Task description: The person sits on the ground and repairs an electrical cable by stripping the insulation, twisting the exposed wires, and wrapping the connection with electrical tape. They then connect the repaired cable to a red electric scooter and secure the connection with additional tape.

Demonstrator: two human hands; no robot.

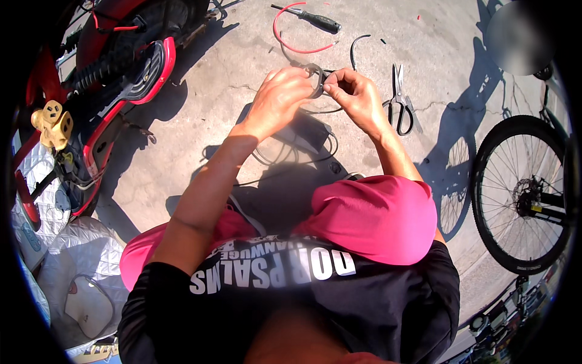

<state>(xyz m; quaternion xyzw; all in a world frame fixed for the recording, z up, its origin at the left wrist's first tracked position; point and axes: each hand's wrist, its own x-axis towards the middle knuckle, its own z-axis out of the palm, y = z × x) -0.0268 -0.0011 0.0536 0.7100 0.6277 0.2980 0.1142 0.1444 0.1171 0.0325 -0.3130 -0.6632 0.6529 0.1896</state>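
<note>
My left hand (282, 97) has its fingers curled on a dark looped piece (315, 84), perhaps tape or cable. Close beside it my right hand (354, 100) pinches part of the same dark piece between thumb and forefinger. Beyond them lie a red wire (293, 47), a black-handled screwdriver (312, 18) and a short black wire (353, 51). Right of my right hand, black-handled scissors (398, 106) rest on the concrete. Below my hands a dark flat object (303, 132) sits in shadow among loose black cable.
A red and black scooter (148, 73) with a yellow plug adapter (53, 124) on it stands at left, above a silver quilted cover (103, 267). A bicycle wheel (485, 194) stands at right. My pink-clad knee (376, 218) is raised below my right hand.
</note>
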